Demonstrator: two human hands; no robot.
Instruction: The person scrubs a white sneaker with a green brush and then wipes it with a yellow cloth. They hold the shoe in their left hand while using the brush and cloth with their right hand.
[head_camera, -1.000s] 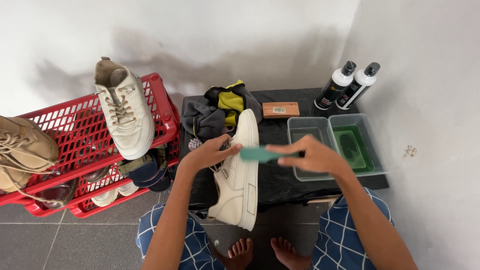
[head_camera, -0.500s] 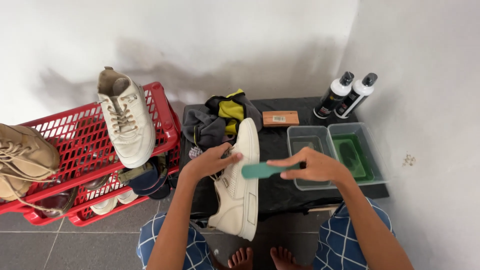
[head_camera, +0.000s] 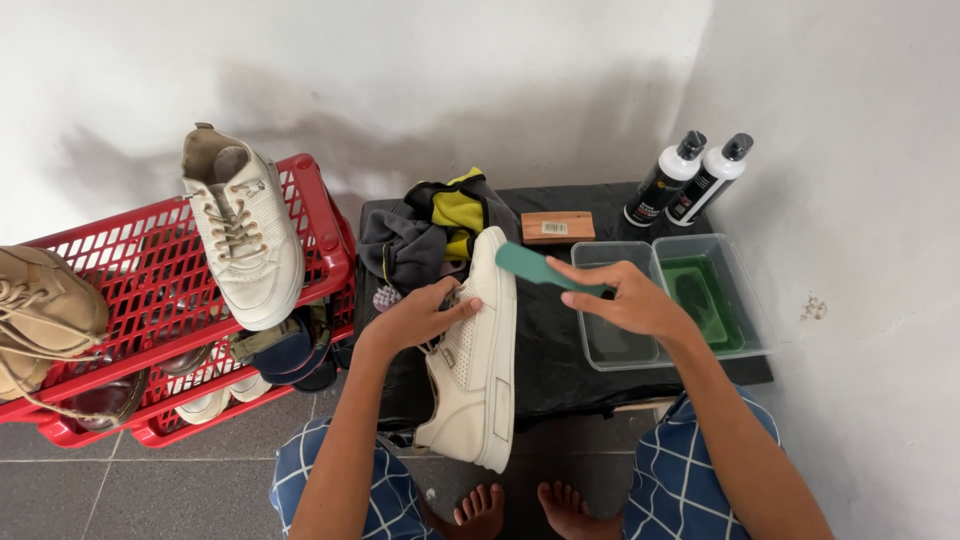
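Cream perforated leather low-top sneaker (head_camera: 478, 365) lay at the frame's centre, its long axis near vertical, toe toward the upper edge, smooth sole edge facing right. The left hand (head_camera: 420, 315) curled around its laced upper; the right hand (head_camera: 628, 296) was closed on a teal plastic brush (head_camera: 538, 267) angled up-left, its head just above the toe. Right of centre sat two clear plastic tubs (head_camera: 700, 300), one holding green liquid. Behind them, upper right, stood two cylindrical black-and-white labelled bottles (head_camera: 688, 180). A wooden block with a pale label (head_camera: 557, 227) rested nearby. A red plastic lattice rack (head_camera: 150, 290) filled the left.
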